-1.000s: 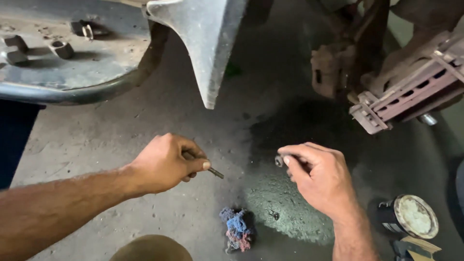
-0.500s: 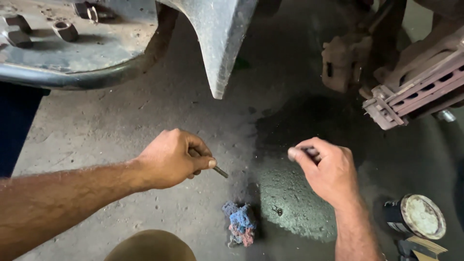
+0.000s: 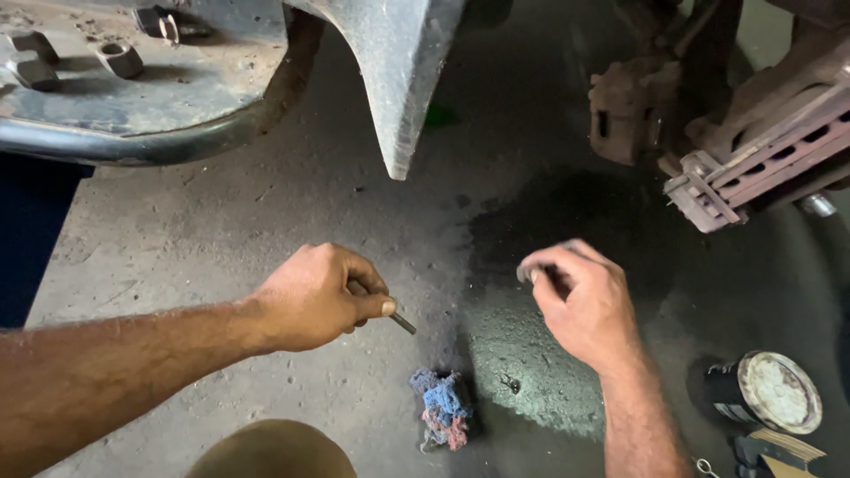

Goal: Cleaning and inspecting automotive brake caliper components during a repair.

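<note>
Two hands hover low over a stained concrete floor (image 3: 266,230), and we see both from above. Our left hand (image 3: 314,296) is closed in a fist around a thin metal pin (image 3: 400,320), whose dark tip pokes out past the thumb and points down and to the right. Our right hand (image 3: 584,305) is curled shut as well, the fingertips pinched on a small dark part (image 3: 529,273) near the forefinger; it is blurred, so we cannot tell what kind of part it is. The two hands are apart, with a dark wet patch (image 3: 531,354) on the floor between and beneath them.

Just below the gap between the hands lies a crumpled rag (image 3: 443,409) in blue and pink, resting on the floor at the edge of the wet patch. At the lower right, a round tin (image 3: 768,394) with a pale lid lies on its side near our right forearm. Above it hangs a rusty brake caliper (image 3: 630,106) beside a ribbed metal assembly (image 3: 761,155). At the upper left, a round metal tray (image 3: 133,97) holds several large nuts (image 3: 117,58), and a grey metal panel (image 3: 398,71) tapers to a point beside it.
</note>
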